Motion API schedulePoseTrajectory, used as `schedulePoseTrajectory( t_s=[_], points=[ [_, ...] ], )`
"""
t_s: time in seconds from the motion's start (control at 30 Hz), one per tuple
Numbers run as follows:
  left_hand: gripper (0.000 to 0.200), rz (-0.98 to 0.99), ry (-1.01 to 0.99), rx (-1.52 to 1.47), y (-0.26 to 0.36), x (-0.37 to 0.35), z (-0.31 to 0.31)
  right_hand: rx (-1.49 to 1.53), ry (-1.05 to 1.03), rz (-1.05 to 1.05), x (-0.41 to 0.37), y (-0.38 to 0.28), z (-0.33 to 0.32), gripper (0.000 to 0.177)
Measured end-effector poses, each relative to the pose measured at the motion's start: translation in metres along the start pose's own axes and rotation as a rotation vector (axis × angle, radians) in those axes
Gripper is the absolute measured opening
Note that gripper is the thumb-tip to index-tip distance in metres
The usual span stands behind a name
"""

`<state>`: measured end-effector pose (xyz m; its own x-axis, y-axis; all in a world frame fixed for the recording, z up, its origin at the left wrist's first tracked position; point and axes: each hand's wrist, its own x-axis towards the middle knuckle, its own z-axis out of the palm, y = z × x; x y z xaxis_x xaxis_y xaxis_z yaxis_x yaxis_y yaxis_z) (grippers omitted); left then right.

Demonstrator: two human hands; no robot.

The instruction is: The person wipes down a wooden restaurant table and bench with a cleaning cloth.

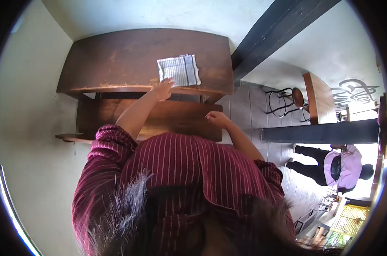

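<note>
Through the head camera, I have the left hand [162, 88] at the table's front edge, its fingers reaching out to the near left corner of a folded checked cloth [179, 70]; I can't tell whether they pinch it. The cloth lies flat toward the right end of the dark wooden table [125, 59]. My right hand [219, 119] is loosely curled above the right end of the bench [185, 113]; I can't make out inside its fingers. Off right, a person in a lilac top [352, 168] stands beyond a dark beam [317, 134].
</note>
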<state>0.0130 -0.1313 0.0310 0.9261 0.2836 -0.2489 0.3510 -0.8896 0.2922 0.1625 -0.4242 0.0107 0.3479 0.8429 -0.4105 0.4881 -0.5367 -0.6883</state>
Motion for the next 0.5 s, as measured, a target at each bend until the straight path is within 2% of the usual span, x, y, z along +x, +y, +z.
schedulePoseTrajectory(
  t_s=[0.07, 0.1, 0.17, 0.23, 0.3, 0.4, 0.47, 0.5],
  points=[
    [0.069, 0.043, 0.0, 0.087, 0.0, 0.014, 0.008, 0.004, -0.014, -0.047, 0.007, 0.0, -0.015, 0.021],
    [0.077, -0.002, -0.08, 0.172, 0.0, 0.023, 0.013, 0.006, -0.016, -0.045, 0.012, 0.001, -0.023, 0.021],
    [0.08, 0.001, -0.153, 0.232, 0.01, 0.033, 0.019, -0.043, -0.001, -0.13, 0.021, -0.002, -0.036, 0.022],
    [0.083, 0.003, -0.228, 0.286, 0.021, 0.039, 0.029, -0.05, 0.032, -0.124, 0.03, -0.009, -0.041, 0.022],
    [0.087, 0.151, -0.217, 0.296, 0.035, 0.049, 0.035, -0.053, 0.063, -0.128, 0.048, -0.01, -0.045, 0.022],
    [0.086, 0.23, -0.231, 0.258, 0.058, 0.058, 0.042, -0.132, 0.032, -0.222, 0.069, -0.009, -0.044, 0.028],
    [0.084, 0.228, -0.229, 0.258, 0.058, 0.057, 0.05, -0.381, 0.346, -0.246, 0.076, -0.014, -0.037, 0.044],
    [0.082, 0.28, -0.222, 0.269, 0.055, 0.055, 0.053, -0.369, 0.339, -0.254, 0.081, -0.015, -0.036, 0.044]
  ],
)
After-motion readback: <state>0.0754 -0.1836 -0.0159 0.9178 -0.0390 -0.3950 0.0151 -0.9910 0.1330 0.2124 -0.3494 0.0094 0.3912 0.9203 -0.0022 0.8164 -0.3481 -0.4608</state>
